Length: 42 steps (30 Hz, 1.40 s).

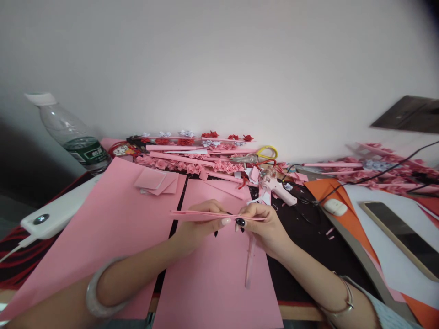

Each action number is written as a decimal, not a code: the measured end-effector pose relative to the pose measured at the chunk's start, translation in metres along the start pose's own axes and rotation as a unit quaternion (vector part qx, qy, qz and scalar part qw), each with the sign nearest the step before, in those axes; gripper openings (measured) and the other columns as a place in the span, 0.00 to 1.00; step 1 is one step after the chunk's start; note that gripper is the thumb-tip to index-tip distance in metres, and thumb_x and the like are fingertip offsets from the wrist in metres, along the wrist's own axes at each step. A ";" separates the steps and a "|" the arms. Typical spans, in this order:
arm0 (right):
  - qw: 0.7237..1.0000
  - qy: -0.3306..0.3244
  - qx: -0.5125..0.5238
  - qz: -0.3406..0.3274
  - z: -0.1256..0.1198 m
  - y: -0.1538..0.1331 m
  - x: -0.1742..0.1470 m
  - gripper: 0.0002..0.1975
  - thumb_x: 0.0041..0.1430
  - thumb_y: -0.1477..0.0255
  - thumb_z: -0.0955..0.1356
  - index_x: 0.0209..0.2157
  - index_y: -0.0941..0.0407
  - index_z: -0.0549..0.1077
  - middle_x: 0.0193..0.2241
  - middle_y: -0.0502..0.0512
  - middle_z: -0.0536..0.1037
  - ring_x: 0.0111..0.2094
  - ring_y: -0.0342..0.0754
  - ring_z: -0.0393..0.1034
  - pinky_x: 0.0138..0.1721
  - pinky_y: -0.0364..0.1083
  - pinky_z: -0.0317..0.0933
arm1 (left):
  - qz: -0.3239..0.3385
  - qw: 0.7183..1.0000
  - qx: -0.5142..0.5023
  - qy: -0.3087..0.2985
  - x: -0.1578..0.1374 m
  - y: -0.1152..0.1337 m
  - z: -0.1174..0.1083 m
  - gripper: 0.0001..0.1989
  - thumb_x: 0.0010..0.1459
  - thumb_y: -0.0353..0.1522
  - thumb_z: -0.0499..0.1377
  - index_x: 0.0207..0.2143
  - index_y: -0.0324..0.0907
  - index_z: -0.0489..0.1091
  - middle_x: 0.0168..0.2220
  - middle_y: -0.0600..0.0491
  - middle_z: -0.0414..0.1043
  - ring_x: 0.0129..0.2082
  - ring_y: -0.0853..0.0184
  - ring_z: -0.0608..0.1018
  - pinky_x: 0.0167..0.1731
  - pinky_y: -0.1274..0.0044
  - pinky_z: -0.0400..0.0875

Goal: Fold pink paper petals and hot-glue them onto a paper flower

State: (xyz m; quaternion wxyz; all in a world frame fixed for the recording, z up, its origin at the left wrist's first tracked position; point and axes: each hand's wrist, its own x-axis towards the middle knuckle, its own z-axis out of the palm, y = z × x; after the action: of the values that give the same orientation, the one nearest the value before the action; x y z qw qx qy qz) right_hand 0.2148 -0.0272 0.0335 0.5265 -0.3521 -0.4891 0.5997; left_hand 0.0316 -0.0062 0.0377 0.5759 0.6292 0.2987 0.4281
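Observation:
Both hands meet over the middle of the table, pinching a folded piece of pink paper (195, 214) seen almost edge-on. My left hand (206, 224) grips it with the thumb on the near side and fingers behind. Close beside it, my right hand (262, 224) holds the paper's right end between a dark-nailed thumb and the fingers. Underneath lies a large pink sheet (216, 292). A thin translucent strip (250, 262) shows below my right hand; whether the hand holds it cannot be made out. Another large pink sheet (113, 214) lies on the left, bearing small pink squares (168, 185).
Behind the hands are paper flowers (192, 167), yellow-and-red-handled pruning shears (252, 157) and a pale glue gun (279, 188). A water bottle (73, 135) and white power bank (61, 210) stand left. Right are a phone (404, 237), an earbud case (335, 207) and orange sheets (322, 189).

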 end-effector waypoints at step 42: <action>0.974 -0.034 -0.222 -0.022 -0.014 -0.001 0.008 0.05 0.46 0.74 0.71 0.21 0.58 0.73 0.19 0.51 0.73 0.21 0.42 0.65 0.23 0.42 0.57 | 0.166 0.932 0.316 -0.061 0.007 -0.020 -0.015 0.09 0.57 0.32 0.57 0.31 0.39 0.76 0.21 0.54 0.71 0.21 0.73 0.70 0.23 0.82 0.62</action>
State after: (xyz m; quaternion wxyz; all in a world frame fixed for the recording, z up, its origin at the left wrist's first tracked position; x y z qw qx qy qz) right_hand 0.2270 -0.0164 0.0314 0.4313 -0.4288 -0.6349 0.4764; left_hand 0.0236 0.0107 0.0189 0.2848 0.8445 0.2739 0.3615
